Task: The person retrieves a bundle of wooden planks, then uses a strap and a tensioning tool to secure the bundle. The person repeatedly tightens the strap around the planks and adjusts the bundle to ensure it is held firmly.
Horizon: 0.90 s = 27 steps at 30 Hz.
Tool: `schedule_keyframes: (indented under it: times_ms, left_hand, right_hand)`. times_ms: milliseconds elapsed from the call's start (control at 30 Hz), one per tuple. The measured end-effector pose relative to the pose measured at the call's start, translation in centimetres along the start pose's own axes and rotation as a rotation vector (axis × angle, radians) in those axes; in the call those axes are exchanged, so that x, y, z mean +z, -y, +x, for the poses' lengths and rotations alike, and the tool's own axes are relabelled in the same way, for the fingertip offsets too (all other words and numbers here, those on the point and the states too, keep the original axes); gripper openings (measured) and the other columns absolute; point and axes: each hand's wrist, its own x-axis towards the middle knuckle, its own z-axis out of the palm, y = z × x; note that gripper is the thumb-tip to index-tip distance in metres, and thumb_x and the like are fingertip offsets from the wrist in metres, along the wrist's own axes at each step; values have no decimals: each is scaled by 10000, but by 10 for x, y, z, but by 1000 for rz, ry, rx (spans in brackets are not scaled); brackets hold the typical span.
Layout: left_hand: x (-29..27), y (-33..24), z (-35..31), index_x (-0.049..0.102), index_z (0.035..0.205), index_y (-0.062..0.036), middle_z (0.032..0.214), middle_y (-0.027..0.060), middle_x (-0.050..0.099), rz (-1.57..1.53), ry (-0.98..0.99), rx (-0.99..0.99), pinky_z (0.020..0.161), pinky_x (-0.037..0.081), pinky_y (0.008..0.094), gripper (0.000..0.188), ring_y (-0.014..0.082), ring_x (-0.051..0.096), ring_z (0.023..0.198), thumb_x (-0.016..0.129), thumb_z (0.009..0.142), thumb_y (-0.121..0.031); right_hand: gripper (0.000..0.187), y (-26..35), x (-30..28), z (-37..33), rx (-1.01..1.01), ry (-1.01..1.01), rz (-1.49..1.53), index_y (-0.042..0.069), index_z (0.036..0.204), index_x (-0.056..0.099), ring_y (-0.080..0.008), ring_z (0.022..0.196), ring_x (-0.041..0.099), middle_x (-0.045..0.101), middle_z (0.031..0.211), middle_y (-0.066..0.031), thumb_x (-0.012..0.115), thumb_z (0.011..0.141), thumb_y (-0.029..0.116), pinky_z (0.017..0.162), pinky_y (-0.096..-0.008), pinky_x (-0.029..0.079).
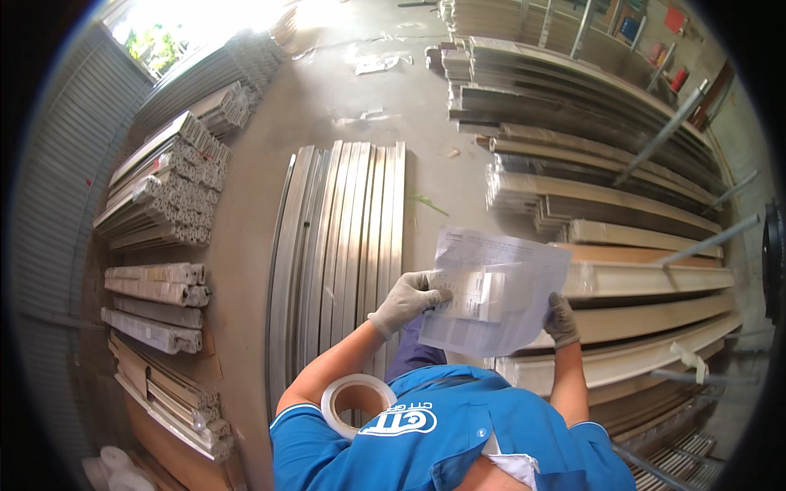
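A printed white sheet of paper [524,254] is held up in front of my chest, slightly tilted. My left hand [408,301], in a grey work glove, pinches its left edge, thumb on top. Against the sheet, by my left fingers, lies a smaller set of white labels [471,296]. My right hand [562,321], gloved too, grips the right edge of the sheet. Its fingers are partly hidden behind the paper. A wide roll of tape [330,407] with a brown cardboard core sits round my left upper arm, against the blue shirt.
Long metal profiles [340,237] lie side by side on the floor ahead, slightly left. Stacked wrapped profiles [176,184] line the left wall. On the right, a rack with metal bars [663,131] holds long profiles [655,282]. Plastic scraps [377,61] lie on the far floor.
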Motion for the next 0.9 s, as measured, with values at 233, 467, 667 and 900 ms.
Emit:
schedule_keyframes:
  times_ms: [233, 467, 667, 900]
  left_hand:
    - [-113, -106, 177, 726, 1051, 16, 910, 56, 732, 77, -38, 66, 738, 562, 284, 223, 114, 675, 784, 760, 890, -135]
    - [-214, -189, 329, 733, 1038, -10, 877, 44, 724, 97, -19, -4, 663, 537, 254, 216, 88, 643, 718, 764, 893, -167]
    - [-309, -256, 509, 729, 1093, -14, 941, 25, 734, 79, 12, -15, 711, 532, 258, 250, 87, 654, 789, 758, 909, -181]
    - [-408, -328, 642, 695, 1167, 14, 1029, 38, 729, -176, -196, 42, 815, 528, 263, 312, 93, 655, 894, 749, 915, -163]
  right_hand:
    - [348, 121, 66, 198, -173, -249, -501, -9, 1129, 712, -134, 924, 657, 735, 1056, -55, 778, 902, 247, 836, -291, 520]
    - [387, 170, 104, 373, -204, -251, -384, -38, 1166, 682, -133, 930, 653, 736, 1072, -73, 760, 915, 245, 833, -283, 510]
    - [334, 239, 112, 596, -209, -173, -514, -33, 1151, 680, -126, 893, 653, 739, 1003, -75, 728, 941, 222, 793, -281, 517]
    - [273, 333, 174, 856, -107, 39, -520, -29, 1087, 703, -79, 792, 636, 736, 964, -55, 711, 956, 210, 702, -243, 519]
